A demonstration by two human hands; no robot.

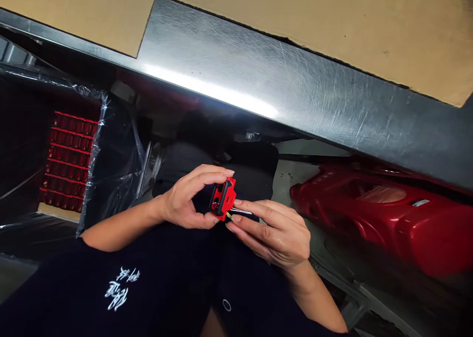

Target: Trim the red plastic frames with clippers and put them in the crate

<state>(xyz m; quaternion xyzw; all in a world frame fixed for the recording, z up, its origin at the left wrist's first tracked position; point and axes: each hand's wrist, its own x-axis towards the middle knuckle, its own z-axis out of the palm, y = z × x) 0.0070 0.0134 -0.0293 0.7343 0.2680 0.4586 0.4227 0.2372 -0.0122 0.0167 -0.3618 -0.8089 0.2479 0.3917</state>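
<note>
In the head view, my left hand (188,196) pinches a small red and black plastic part (228,199) between thumb and fingertips, in front of my torso. Its black side, with openings, faces left, and its red side faces my other hand. My right hand (273,231) has its fingers closed around a slim, pale tool (242,211), whose yellowish end shows at the part's lower right edge. Most of that tool is hidden by the fingers, so I cannot tell its exact kind.
A scratched metal table (236,56) with a cardboard sheet (332,26) crosses the top. At left, a plastic-lined bin (118,154) holds rows of red parts (68,162). Large red molded pieces (391,204) lie at lower right, under the table edge.
</note>
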